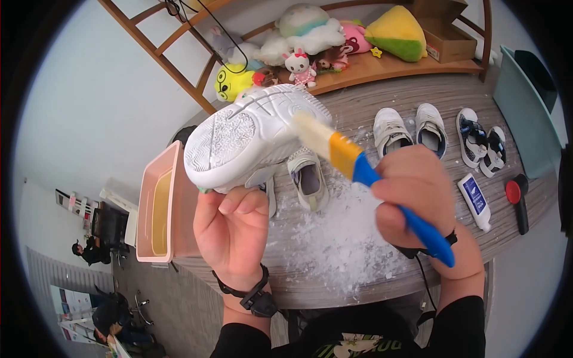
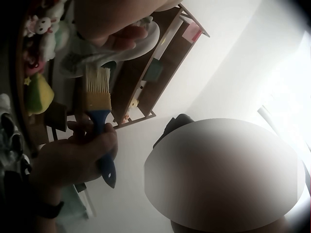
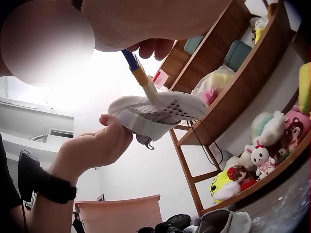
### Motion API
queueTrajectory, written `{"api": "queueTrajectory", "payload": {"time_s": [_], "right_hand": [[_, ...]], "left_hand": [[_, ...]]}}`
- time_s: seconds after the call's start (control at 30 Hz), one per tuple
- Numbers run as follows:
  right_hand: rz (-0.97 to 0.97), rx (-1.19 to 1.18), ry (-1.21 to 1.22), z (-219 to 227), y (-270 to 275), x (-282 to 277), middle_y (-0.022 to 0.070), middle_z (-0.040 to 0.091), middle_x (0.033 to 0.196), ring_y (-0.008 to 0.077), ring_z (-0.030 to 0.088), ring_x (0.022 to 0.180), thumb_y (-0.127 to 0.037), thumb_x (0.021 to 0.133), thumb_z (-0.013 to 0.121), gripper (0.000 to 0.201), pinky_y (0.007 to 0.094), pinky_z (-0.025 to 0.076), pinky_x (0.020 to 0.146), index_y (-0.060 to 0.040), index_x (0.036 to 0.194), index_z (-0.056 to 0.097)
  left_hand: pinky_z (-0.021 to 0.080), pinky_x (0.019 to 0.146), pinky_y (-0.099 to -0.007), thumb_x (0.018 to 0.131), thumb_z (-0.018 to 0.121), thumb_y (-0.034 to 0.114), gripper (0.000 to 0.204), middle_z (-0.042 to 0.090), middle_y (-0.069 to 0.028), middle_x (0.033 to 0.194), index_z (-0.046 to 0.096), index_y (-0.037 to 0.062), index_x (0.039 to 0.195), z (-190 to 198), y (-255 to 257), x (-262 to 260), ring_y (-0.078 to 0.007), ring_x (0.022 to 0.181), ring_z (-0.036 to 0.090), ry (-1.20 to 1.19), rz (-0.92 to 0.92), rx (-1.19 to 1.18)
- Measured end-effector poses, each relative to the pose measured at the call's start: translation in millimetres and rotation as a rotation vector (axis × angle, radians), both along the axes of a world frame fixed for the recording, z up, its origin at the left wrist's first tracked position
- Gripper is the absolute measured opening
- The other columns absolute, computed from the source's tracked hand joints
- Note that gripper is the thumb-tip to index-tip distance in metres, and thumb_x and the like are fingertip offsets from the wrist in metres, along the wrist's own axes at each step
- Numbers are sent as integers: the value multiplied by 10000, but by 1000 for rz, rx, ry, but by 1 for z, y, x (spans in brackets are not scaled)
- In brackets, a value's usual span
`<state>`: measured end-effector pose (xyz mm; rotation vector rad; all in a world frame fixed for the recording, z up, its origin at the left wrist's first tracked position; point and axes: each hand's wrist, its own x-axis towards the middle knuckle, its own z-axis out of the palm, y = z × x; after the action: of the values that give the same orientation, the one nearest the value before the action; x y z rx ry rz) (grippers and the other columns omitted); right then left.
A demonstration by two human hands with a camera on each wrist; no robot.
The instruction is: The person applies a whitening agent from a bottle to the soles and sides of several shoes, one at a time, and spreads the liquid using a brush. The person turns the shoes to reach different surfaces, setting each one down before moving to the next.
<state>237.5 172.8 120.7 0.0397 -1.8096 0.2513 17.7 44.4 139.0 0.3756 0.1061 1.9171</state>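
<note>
A white shoe [image 1: 239, 137] is held up over the table, its patterned sole turned toward the head camera. My left hand [image 1: 233, 232] grips it from below, by the near end. In my right hand [image 1: 415, 191] is a flat paintbrush [image 1: 346, 154] with a blue handle and yellow band, fingers curled round the handle. Its pale bristles lie against the shoe, at the sole's right edge in the head view. The right wrist view shows the bristles at the perforated side of the shoe [image 3: 184, 108]. Below the shoe stands a grey-and-white shoe [image 1: 309, 179], partly covering its mate.
White flakes [image 1: 346, 238] are scattered over the table. On the right are a pale pair of shoes [image 1: 391, 125], dark-strapped shoes [image 1: 471, 134], a white-and-blue bottle [image 1: 476, 201] and a black-and-red tool [image 1: 518, 197]. A pink bin [image 1: 178, 203], a teal bin [image 1: 519, 107] and a shelf of plush toys surround the table.
</note>
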Motion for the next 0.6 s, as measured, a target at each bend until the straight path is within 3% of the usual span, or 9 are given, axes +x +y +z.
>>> {"api": "queueTrajectory", "payload": {"time_s": [0.1,0.27,0.33,0.47,0.6], "right_hand": [[69,-39,-14,6,-5,7,61,636,846,241,634,701,-139,793,788,242,342,514,614,-74,1008,698],[323,-104,-67,9,-21,0,56,638,945,235,637,746,-148,753,824,345,338,531,644,-104,1078,718],[326,-118,-60,9,-22,-3,59,638,927,238,641,756,-159,775,812,314,337,527,643,-98,1064,707],[278,-139,-69,8,-16,-2,73,634,891,252,651,770,-197,857,766,229,338,516,648,-84,1034,674],[213,-108,2,2,-6,-7,63,642,877,224,631,727,-161,812,791,260,314,500,591,-69,1041,709]], "left_hand": [[417,761,-333,1010,477,111,247,630,-64,1194,548,38,1235,-3,2,0,-128,755,530,27,0,11],[437,758,-333,1028,458,164,276,627,-54,1145,529,43,1266,-11,2,10,-126,785,530,266,148,-196],[442,756,-332,1029,457,176,285,625,-53,1135,525,45,1273,-10,3,16,-127,775,527,305,197,-264],[433,743,-336,1022,461,169,292,633,-52,1145,523,49,1280,-8,4,12,-123,753,522,195,60,-73],[410,715,-311,1021,421,143,298,630,-57,1157,533,28,1272,-4,3,5,-99,708,505,159,43,-30]]}}
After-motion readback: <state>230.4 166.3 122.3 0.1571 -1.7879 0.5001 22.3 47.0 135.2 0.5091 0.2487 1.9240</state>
